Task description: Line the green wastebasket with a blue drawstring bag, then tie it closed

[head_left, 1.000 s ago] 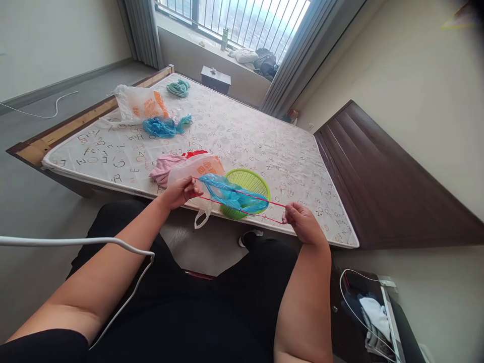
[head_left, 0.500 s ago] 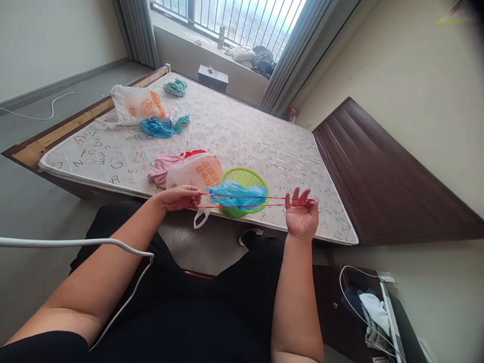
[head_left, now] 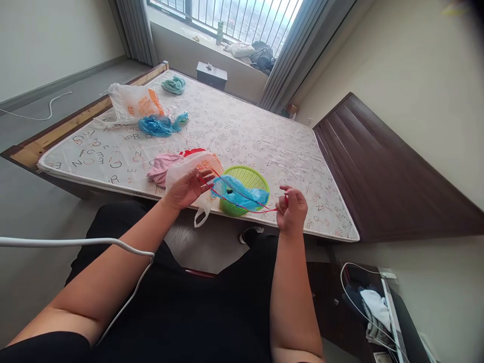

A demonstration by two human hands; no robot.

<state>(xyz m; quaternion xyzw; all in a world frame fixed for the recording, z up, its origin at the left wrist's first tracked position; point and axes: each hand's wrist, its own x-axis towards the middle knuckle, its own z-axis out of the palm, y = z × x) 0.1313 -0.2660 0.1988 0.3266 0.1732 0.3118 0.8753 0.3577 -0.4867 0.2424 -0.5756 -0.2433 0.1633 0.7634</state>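
A thin red string loop [head_left: 242,204] runs between my hands, across a crumpled blue plastic bag [head_left: 238,194]. My left hand [head_left: 187,189] pinches one end of the string, just in front of a white plastic bag with orange print [head_left: 194,169]. My right hand [head_left: 291,209] grips the other end with its fingers curled, above the mattress edge. The blue bag lies in a round green plastic basket [head_left: 247,179], hiding much of its inside. A small dark spot shows in the blue bag, too small to identify.
A pink cloth [head_left: 162,169] and a red cloth [head_left: 192,152] lie behind the white bag. Further back on the mattress [head_left: 264,151] are another white bag [head_left: 132,102], a blue bag [head_left: 159,126] and a teal cloth [head_left: 174,85]. A white cable [head_left: 75,242] crosses my left arm.
My right hand has closed from spread fingers and moved left, nearer my left hand. The string has gone from two near-level strands to a slacker, angled loop.
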